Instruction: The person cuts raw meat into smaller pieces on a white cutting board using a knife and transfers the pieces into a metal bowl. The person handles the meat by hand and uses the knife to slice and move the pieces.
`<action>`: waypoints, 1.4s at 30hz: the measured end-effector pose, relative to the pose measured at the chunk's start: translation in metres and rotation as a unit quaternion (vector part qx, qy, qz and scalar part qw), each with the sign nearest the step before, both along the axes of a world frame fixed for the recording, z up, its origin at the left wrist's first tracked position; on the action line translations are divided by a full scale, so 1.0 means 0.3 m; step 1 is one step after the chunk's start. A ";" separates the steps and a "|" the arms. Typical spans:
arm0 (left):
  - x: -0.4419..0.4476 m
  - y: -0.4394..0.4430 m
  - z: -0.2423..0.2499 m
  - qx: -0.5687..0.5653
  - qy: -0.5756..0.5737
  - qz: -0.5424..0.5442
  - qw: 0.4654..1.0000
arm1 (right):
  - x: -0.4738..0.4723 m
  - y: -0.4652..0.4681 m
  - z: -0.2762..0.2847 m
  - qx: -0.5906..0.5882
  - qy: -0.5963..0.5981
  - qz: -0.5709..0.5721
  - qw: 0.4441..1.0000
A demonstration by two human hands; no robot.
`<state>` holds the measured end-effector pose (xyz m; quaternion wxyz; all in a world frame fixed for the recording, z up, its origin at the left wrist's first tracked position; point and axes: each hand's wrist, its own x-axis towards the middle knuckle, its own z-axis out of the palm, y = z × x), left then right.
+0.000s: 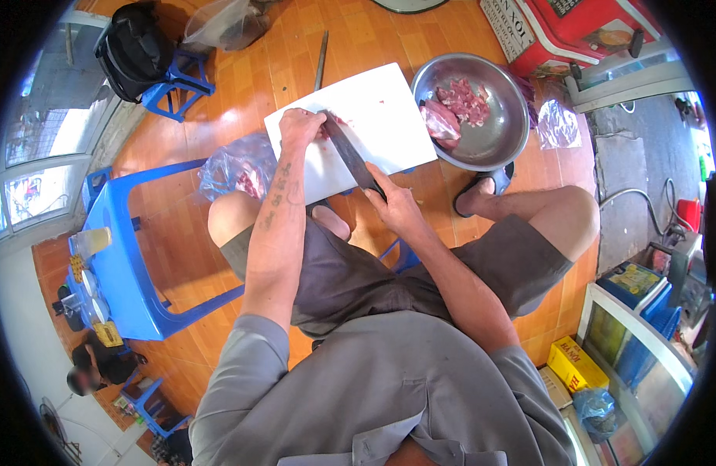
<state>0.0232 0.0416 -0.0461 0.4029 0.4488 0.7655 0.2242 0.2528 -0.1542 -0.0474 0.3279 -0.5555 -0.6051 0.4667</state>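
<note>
My right hand grips the dark handle of a long kitchen knife. Its broad blade slants up and left across a white cutting board, the tip close to my left hand. There my left fingers are curled down on a small piece of red meat, mostly hidden beneath them. Small red scraps and smears mark the board around the blade. Against the board's right edge stands a steel basin, holding cut meat and a larger meat chunk.
A clear plastic bag with meat lies left of the board. Beyond the board a long metal rod rests on the tiled floor. A blue plastic table stands left, a black backpack on a stool behind. Another person is at lower left.
</note>
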 end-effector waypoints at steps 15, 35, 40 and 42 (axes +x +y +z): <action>-0.020 -0.008 -0.017 -0.004 0.049 -0.025 0.998 | 0.004 0.001 0.016 -0.040 0.035 0.015 0.998; -0.074 -0.030 -0.039 0.019 0.043 -0.016 0.999 | -0.040 0.011 0.102 -0.150 -0.063 0.054 0.985; -0.084 -0.006 -0.041 -0.023 -0.015 0.023 0.999 | -0.033 -0.045 0.054 -0.101 -0.039 0.039 0.993; -0.091 -0.005 -0.058 -0.050 -0.002 -0.004 0.999 | -0.032 -0.041 0.080 -0.117 -0.027 0.040 0.992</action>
